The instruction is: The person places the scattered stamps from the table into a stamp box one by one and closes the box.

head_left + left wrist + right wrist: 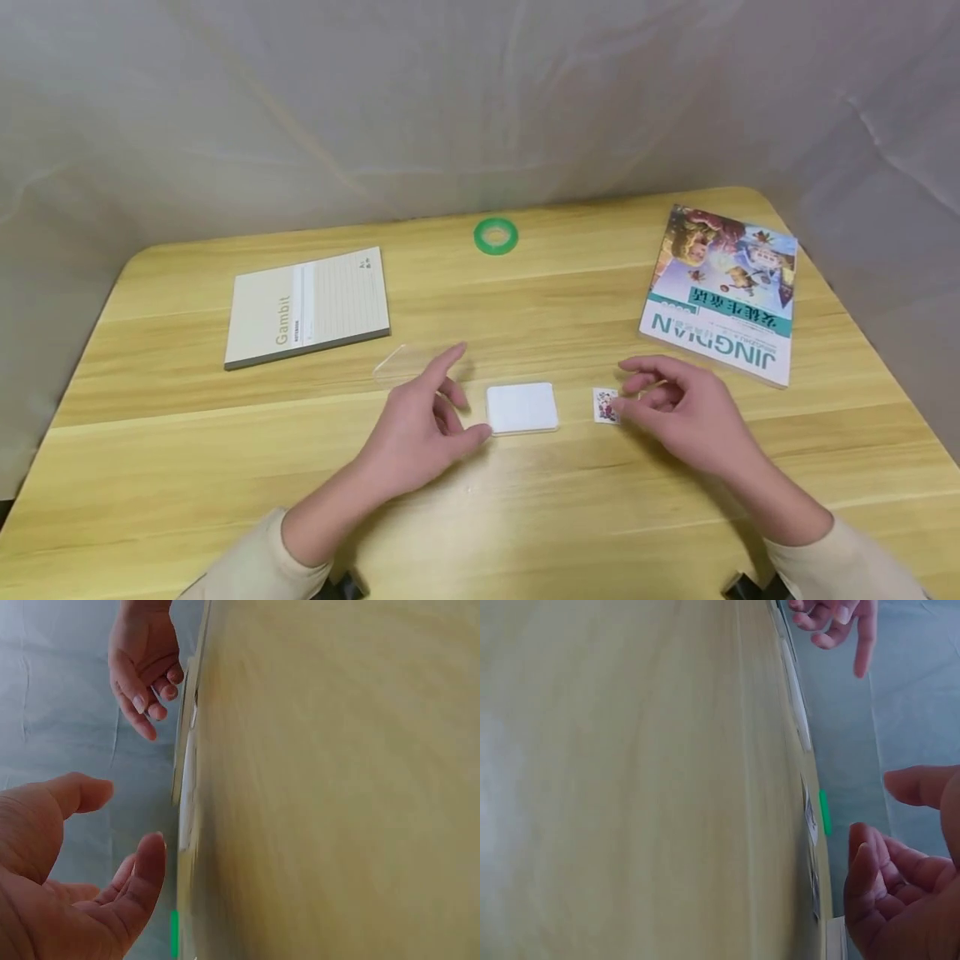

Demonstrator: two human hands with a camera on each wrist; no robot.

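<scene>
A flat white rectangular piece (522, 407), like a small case, lies on the table between the two hands. My left hand (420, 429) is just left of it, fingers loosely bent and thumb tip at its near left corner in the head view; the left wrist view shows thumb and fingers apart with nothing between. To the right lies a small printed square (603, 403) with a dark and red picture. My right hand (686, 408) hovers over its right edge, thumb overlapping it. In the right wrist view, that hand's thumb and half-curled fingers stand apart, holding nothing.
A thin transparent sheet (397, 363) lies behind the left hand. Farther back are a beige notebook (337, 304) at left, a roll of green tape (496, 237) near the far edge and a colourful book (723, 292) at right. Grey cloth (450, 108) hangs behind the table.
</scene>
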